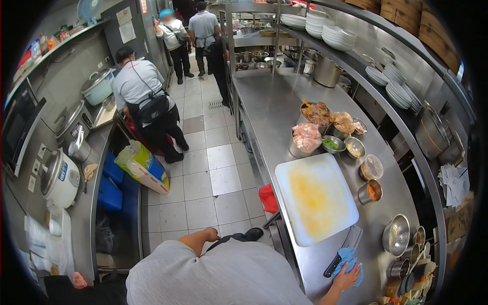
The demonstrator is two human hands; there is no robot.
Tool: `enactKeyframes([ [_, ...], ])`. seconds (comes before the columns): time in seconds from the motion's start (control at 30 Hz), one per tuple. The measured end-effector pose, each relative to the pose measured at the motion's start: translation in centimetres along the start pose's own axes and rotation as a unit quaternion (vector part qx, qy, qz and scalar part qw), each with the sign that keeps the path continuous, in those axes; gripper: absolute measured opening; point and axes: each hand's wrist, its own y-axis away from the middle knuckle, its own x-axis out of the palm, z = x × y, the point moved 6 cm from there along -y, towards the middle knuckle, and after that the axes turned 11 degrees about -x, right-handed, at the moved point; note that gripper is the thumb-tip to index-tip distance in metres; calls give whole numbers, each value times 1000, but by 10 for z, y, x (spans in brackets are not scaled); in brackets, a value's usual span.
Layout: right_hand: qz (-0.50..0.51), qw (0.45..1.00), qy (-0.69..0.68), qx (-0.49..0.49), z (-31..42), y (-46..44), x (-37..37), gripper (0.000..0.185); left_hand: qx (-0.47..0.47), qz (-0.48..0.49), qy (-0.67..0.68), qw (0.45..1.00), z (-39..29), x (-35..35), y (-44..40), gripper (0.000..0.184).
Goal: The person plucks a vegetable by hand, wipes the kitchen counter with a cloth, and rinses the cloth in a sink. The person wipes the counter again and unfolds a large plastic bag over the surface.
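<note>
My right hand [347,277] is closed on a blue cloth [351,257] on the steel worktop. Under and beside the cloth lies a kitchen knife, its black handle [332,266] to the left and its wide blade [354,237] reaching toward the cutting board. The white cutting board [341,179] has a large yellow-orange stain in its middle and lies just beyond the knife. My left hand [210,234] is down by my side, away from the worktop, with its fingers too hidden to read.
Behind the board stand a container of raw meat [306,137], a bowl of greens [333,144] and a pot of orange sauce [373,191]. A metal bowl [395,236] sits at right. A person [142,91] bends at the left counter, near a yellow-green sack [143,165].
</note>
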Motion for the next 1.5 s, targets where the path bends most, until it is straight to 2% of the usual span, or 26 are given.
enactKeyframes([
  [0.23, 29, 999, 0, 15, 3, 0, -4, 66, -8, 15, -1, 1000, -1, -1, 5, 59],
  [1.5, 18, 1000, 12, 9, -2, -1, 3, 66, -2, 8, -1, 1000, 7, 1, 4, 57],
])
